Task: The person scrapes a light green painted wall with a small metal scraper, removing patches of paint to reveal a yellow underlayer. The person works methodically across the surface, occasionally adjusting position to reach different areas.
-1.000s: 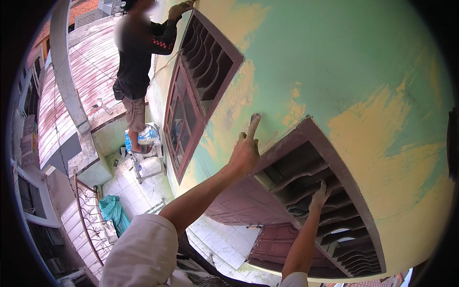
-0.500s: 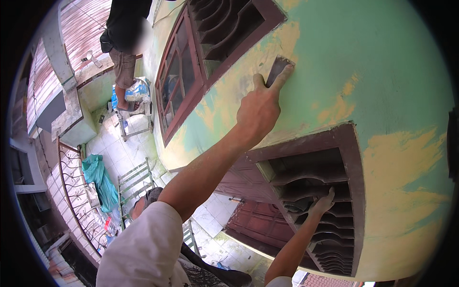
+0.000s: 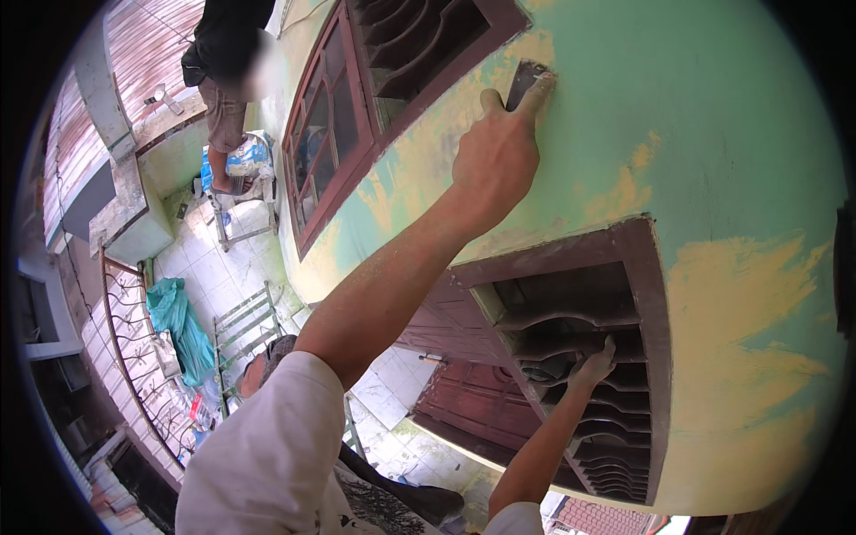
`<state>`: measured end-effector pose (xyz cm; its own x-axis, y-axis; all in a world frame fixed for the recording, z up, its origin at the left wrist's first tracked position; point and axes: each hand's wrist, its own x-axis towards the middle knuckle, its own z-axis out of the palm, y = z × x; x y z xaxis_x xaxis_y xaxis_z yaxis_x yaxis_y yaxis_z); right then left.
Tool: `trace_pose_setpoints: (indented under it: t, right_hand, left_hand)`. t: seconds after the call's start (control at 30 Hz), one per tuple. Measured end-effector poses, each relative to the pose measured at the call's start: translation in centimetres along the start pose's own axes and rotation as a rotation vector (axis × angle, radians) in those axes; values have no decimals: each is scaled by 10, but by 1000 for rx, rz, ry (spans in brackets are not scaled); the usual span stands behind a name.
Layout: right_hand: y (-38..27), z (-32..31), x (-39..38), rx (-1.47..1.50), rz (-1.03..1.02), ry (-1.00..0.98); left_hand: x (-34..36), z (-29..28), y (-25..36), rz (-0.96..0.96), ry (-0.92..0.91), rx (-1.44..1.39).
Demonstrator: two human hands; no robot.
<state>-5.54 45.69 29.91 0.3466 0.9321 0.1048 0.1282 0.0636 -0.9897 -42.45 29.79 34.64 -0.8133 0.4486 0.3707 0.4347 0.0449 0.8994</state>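
My left hand (image 3: 497, 156) reaches up the wall, closed on a flat dark scraper (image 3: 526, 82), with a finger stretched along its blade. The blade lies against the green wall (image 3: 695, 107), over a patch of yellowish filler (image 3: 437, 147) beside the upper window. Lower right, my right hand (image 3: 593, 366) grips a wavy brown slat (image 3: 571, 343) of the wooden vent (image 3: 644, 294); some of its fingers are hidden behind the slat. A dark object (image 3: 546, 370) sits among the slats near this hand; I cannot make out what it is.
A brown-framed window (image 3: 334, 134) is at upper left. Another person (image 3: 227, 107) stands on a paint-spattered low platform (image 3: 245, 165). Below are a green metal ladder (image 3: 245, 321), a teal sheet (image 3: 183, 325), a railing (image 3: 120, 330), a person's head (image 3: 267, 361) and a brown door (image 3: 473, 410).
My left hand has slid the scraper a short way up the wall. My right hand keeps its hold on the slat. The whole view has shifted slightly.
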Motion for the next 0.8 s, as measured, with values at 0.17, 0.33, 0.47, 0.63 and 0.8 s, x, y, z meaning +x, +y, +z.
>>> trace_pose_setpoints:
  t: [0.17,0.33,0.47,0.63,0.8]
  right_hand:
    - [5,-8,9,56,-3,-68]
    - [2,-9,10,33,-23,-107]
    - [-1,0,0,30,-8,-50]
    - [-1,-8,14,-21,-12,-90]
    - [6,-10,16,-8,31,-65]
  left_hand:
    - [-7,4,-3,-40,-66,1]
    - [-1,-9,19,-120,-86,-76]
    - [-13,-1,4,-75,-148,-52]
    - [-2,-5,18,-84,-87,-74]
    - [1,-6,7,-111,-59,-62]
